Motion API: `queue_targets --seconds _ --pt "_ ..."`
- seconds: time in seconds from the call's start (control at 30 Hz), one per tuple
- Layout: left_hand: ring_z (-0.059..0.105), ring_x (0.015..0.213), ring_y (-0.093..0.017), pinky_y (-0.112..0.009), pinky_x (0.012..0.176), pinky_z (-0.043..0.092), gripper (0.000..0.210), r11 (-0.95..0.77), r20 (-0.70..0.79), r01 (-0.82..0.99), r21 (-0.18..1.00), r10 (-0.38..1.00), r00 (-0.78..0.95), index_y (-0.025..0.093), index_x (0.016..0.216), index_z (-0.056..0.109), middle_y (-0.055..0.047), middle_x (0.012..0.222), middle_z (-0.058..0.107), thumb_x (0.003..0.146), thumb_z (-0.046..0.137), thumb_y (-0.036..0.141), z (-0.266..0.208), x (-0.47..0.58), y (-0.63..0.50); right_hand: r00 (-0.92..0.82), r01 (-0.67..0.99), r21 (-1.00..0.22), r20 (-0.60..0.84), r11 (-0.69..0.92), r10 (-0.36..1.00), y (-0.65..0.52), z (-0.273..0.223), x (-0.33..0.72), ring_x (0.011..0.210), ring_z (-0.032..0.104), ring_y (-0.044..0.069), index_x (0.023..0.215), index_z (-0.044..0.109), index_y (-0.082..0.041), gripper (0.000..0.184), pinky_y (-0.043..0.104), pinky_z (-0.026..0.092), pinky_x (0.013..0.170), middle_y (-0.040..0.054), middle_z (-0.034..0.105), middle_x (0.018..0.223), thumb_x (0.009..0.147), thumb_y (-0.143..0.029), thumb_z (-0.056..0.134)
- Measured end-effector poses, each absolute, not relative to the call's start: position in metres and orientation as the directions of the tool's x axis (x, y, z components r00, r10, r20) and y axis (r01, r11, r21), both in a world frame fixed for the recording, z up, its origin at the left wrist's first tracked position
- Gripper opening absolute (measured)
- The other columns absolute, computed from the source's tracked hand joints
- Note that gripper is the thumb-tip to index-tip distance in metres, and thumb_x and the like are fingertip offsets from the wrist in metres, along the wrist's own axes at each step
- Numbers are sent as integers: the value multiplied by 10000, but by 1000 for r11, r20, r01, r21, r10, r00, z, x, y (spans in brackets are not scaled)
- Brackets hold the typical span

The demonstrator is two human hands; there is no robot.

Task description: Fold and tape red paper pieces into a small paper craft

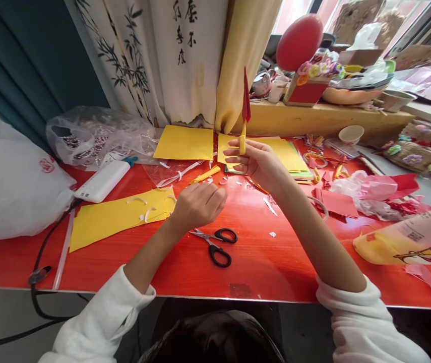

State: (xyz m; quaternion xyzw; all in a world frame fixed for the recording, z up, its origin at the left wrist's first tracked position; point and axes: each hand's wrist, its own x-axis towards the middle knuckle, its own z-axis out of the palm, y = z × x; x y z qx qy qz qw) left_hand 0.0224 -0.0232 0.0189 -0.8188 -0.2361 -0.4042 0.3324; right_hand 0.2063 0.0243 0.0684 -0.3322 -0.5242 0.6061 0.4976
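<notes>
My right hand is raised over the table, pinching a small paper craft piece near its base. That piece has a folded yellow band at the bottom and a narrow red pointed top, and it stands upright. The other fingers of this hand stretch out to the left. My left hand is curled closed, knuckles up; whatever it holds, if anything, is hidden. Just behind it lies a rolled yellow paper strip. Scissors with black handles rest on the red table below my left hand, their blade tips partly behind my wrist.
Yellow paper sheets lie at the back, and another sheet with white scraps lies left. A white power bank and plastic bags are beyond it. Red paper, pink wrapping and a tilted drink cup occupy the right.
</notes>
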Motion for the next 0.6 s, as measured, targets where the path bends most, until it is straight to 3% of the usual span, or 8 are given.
queue_targets --seconds 0.23,0.5,0.6 --pt "503 554 -110 -261 554 317 82 -656 809 676 -335 169 564 143 783 548 -5 613 575 846 519 187 20 23 -24 -396 -271 -962 133 24 909 24 64 200 597 634 68 834 660 -146 207 135 501 512 24 663 721 815 -346 613" --pt "482 535 -115 -269 541 282 117 -626 795 688 -367 174 582 139 755 563 1 575 540 846 515 194 21 24 -24 -390 -218 -967 213 136 896 17 61 192 565 630 84 753 643 -136 129 184 526 569 18 661 674 778 -263 629" --pt "494 543 -123 -275 545 286 116 -648 804 687 -328 190 563 144 764 570 -5 575 548 846 505 194 18 23 -23 -377 -206 -967 223 153 899 16 60 190 551 626 87 764 650 -141 128 202 534 587 16 659 663 786 -263 616"
